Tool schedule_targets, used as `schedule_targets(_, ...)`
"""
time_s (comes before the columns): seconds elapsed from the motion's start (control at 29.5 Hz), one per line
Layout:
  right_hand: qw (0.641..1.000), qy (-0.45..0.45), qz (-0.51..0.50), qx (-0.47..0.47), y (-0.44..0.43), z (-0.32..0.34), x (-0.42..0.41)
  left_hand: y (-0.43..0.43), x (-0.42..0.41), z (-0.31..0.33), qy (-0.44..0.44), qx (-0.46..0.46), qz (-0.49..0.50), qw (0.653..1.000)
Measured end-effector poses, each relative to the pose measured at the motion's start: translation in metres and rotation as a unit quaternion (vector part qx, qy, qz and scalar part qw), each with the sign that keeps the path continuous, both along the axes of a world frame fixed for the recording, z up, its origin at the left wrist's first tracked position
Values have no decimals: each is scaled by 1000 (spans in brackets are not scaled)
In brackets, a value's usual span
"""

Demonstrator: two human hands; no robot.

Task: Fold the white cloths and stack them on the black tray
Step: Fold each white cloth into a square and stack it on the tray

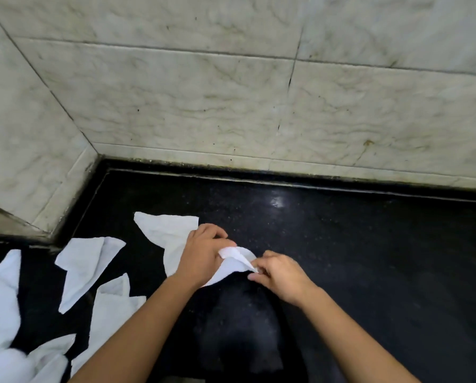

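A white cloth lies partly spread on the black counter, its near end bunched between both hands. My left hand presses and grips the cloth from the left. My right hand pinches a folded corner of the same cloth from the right. Several other white cloths lie loose on the left: one, another, and more at the left edge. No black tray is distinguishable from the dark surface.
Pale marble-patterned wall tiles rise behind the counter and meet a side wall at the left corner. A dark shadow falls on the counter below the hands. Bare counter extends to the right.
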State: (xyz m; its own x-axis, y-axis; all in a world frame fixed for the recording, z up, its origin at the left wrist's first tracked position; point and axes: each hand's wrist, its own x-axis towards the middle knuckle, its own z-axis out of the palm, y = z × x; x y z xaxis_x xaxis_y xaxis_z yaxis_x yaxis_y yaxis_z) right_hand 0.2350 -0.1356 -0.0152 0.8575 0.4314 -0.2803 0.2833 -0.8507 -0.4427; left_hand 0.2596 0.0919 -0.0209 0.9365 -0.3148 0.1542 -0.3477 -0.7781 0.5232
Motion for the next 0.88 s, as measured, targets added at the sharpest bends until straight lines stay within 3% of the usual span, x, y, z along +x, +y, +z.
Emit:
schedule_targets(0.07,999,-16,15,-50,-16,2,1,-2,3,15,-19,-30,23,999)
schedule_targets(0.2,996,-36,-56,-64,-53,-3,-4,6,11,42,54,-100,106,988)
schedule_targets(0.34,989,-10,-148,25,-80,0,-7,-3,6,64,91,-134,101,982)
schedule_targets(0.54,974,65,-138,165,-38,26,-16,-46,-12,93,119,-187,46,974)
schedule_targets(0.71,982,-48,-123,132,-33,29,-22,-62,-20,105,151,-243,24,958)
schedule_targets(0.88,971,-51,-218,82,-70,26,-32,-60,-33,97,202,-300,66,930)
